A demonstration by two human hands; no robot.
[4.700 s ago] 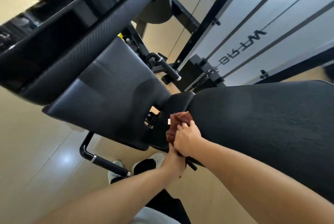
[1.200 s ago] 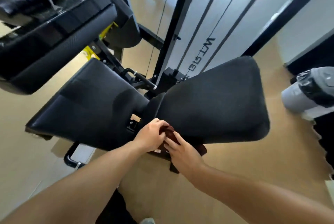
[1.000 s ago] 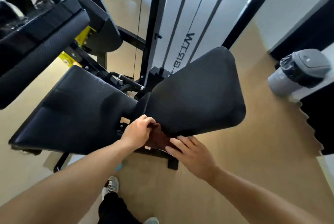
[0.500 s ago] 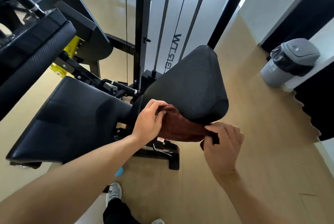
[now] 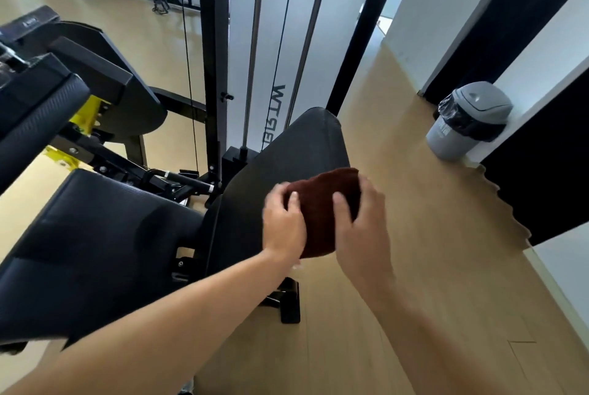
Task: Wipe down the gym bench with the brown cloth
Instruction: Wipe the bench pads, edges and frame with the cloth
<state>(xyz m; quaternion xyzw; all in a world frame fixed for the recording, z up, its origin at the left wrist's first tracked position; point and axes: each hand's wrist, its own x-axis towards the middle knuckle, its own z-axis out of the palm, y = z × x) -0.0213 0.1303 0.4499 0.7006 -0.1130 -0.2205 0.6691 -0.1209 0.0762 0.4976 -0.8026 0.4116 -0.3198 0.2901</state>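
Both hands hold the brown cloth (image 5: 322,209) between them, just over the near right edge of the bench (image 5: 287,171) back pad. The left hand (image 5: 283,222) grips the cloth's left side with its fingers curled over the top, slightly blurred. The right hand (image 5: 360,222) grips the right side, thumb laid across the front of the cloth and the other fingers wrapped behind it. The cloth is bunched into a thick, rounded wad; whether its underside touches the pad cannot be told.

The back pad is black and tilts up toward the far side, narrowing to a rounded top. To its left lies the wider black seat pad (image 5: 95,235), with a gap and metal bracket between the two. Under the bench a black foot (image 5: 288,305) rests on the pale wooden floor (image 5: 398,315). Behind the bench stands a cable machine (image 5: 242,43) with a white panel and steel guide rods. Far right, against the wall, sits a grey bin (image 5: 468,120) with a black liner.
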